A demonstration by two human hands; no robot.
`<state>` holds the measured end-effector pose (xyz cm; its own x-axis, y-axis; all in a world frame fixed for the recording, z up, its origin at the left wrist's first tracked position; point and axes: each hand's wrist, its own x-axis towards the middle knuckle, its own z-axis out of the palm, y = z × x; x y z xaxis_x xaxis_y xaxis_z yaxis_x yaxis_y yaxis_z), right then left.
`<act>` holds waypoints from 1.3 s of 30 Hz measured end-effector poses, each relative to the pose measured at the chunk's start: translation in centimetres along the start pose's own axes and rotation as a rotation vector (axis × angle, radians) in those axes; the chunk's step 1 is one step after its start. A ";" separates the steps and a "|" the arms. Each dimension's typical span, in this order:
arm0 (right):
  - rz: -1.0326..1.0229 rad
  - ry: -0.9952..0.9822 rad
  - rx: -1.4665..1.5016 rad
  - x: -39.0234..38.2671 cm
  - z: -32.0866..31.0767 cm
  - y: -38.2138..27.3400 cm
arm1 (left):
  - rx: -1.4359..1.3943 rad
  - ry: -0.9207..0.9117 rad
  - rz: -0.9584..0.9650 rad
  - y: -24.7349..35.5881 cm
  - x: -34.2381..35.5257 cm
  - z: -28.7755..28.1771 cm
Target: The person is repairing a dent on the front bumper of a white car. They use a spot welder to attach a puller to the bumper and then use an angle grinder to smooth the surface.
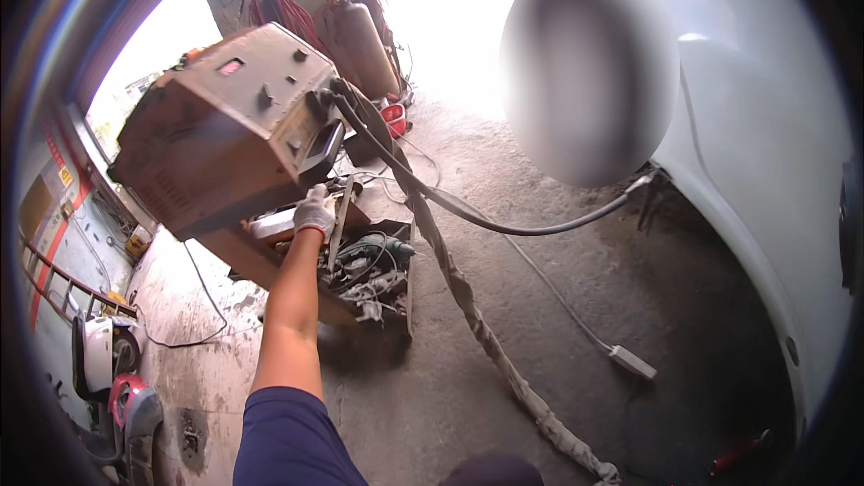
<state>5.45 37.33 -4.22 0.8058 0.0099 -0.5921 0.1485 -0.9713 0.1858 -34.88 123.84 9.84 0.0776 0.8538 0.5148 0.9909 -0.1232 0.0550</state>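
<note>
My left hand point(313, 216), in a pale glove with a red cuff, reaches to the shelf just under a grey, boxy machine point(193, 144) on a cart. Its fingers are curled at the shelf items; what they hold is unclear. Beside it, a lower tray point(407, 297) holds a green power tool point(378, 247) and tangled cables. A thick grey cable point(504, 225) runs from the machine to a clamp point(639, 182) by a white car body. A wrapped hose point(445, 261) runs down to the floor. My right hand is not in view.
The white car panel point(756, 153) fills the right. A power strip point(630, 362) and red-handled tool point(724, 459) lie on the floor. Behind stand a gas cylinder point(360, 54) and coiled red hoses point(274, 4). A ladder point(63, 279) and helmet-like items point(103, 351) line the left wall.
</note>
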 end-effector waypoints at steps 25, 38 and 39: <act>-0.005 -0.070 -0.272 3.7 2.5 -6.3 | 0.138 0.156 0.642 -10.2 12.8 12.1; -0.025 0.067 -0.162 1.4 3.0 -4.7 | -0.268 0.342 0.503 2.1 -5.5 0.7; -0.024 0.078 -0.162 1.3 3.2 -4.4 | -0.334 0.335 0.418 3.3 -5.7 0.5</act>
<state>3.95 40.82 -8.32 0.8419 0.0573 -0.5365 0.2537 -0.9196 0.3000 -32.00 118.84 6.68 0.3580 0.5014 0.7877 0.7926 -0.6092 0.0275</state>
